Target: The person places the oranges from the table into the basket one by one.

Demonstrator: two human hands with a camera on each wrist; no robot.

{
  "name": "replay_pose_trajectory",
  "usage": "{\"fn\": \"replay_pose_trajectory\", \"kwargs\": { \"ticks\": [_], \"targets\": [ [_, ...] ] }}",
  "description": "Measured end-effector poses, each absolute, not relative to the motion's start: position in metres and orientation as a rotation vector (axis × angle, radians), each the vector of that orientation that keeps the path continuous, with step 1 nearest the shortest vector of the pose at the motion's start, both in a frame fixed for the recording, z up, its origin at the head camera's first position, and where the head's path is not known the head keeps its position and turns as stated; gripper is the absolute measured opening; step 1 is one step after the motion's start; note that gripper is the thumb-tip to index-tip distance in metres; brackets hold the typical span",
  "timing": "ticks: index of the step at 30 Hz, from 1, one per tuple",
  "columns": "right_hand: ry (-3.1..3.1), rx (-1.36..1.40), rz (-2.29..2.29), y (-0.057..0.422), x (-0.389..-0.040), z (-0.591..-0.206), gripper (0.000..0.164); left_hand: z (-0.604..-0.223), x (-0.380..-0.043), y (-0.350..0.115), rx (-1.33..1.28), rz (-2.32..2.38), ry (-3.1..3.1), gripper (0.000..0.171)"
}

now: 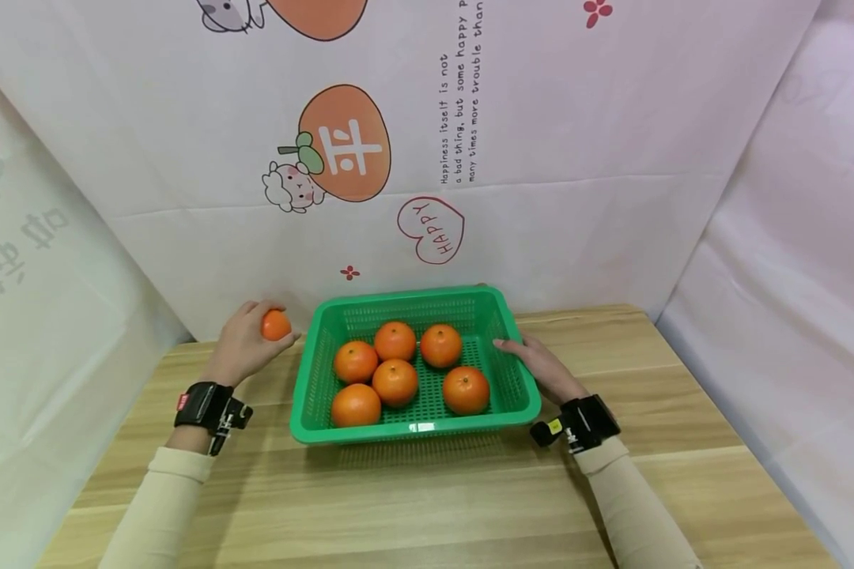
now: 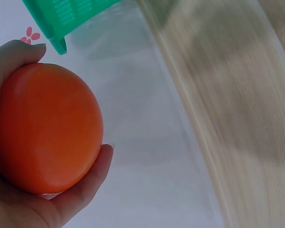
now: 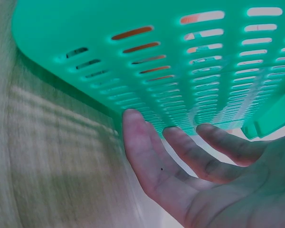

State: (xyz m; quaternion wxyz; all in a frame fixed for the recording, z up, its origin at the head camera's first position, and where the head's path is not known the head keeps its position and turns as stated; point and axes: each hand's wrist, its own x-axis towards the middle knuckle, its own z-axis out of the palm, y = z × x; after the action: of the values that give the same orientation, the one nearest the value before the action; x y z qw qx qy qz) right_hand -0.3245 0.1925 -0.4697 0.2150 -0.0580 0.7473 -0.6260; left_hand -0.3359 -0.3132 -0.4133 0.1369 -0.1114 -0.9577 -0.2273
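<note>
My left hand (image 1: 240, 348) holds an orange (image 1: 275, 325) up beside the left end of a green plastic basket (image 1: 416, 428). In the left wrist view, thumb and fingers curl round that same orange (image 2: 50, 128), and a corner of the basket (image 2: 69, 19) shows above it. Several more oranges (image 1: 394, 383) lie in the basket, mostly towards its left side. My right hand (image 1: 544, 367) grips the basket's right end, the thumb over the rim. From the right wrist view, its fingertips (image 3: 133, 121) touch the slotted outer wall (image 3: 175, 76) low down.
Beneath the basket is a wood-grain table (image 1: 427, 502). A white printed cloth (image 1: 576, 229) hangs behind the table's back edge, and pale cloth (image 1: 811, 261) also closes off the right and left sides.
</note>
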Motion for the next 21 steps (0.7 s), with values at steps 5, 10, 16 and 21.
{"fn": "replay_pose_trajectory", "kwargs": {
  "ticks": [5, 10, 16, 21],
  "targets": [
    [2.071, -0.166, -1.735, 0.193, -0.324, -0.469, 0.079, -0.411, -0.333, -0.309, -0.341, -0.665, -2.761, 0.054],
    [2.069, -0.165, -1.734, 0.193, -0.324, -0.469, 0.079, -0.407, -0.330, -0.303, -0.364, -0.684, -2.731, 0.052],
    [2.059, -0.165, -1.737, 0.193, -0.325, -0.470, 0.079, -0.397, -0.325, -0.290, -0.426, -0.700, -2.700, 0.051],
    [2.063, -0.157, -1.732, 0.193, -0.325, -0.470, 0.079, -0.391, -0.321, -0.281, -0.484, -0.698, -2.686, 0.050]
  ]
}}
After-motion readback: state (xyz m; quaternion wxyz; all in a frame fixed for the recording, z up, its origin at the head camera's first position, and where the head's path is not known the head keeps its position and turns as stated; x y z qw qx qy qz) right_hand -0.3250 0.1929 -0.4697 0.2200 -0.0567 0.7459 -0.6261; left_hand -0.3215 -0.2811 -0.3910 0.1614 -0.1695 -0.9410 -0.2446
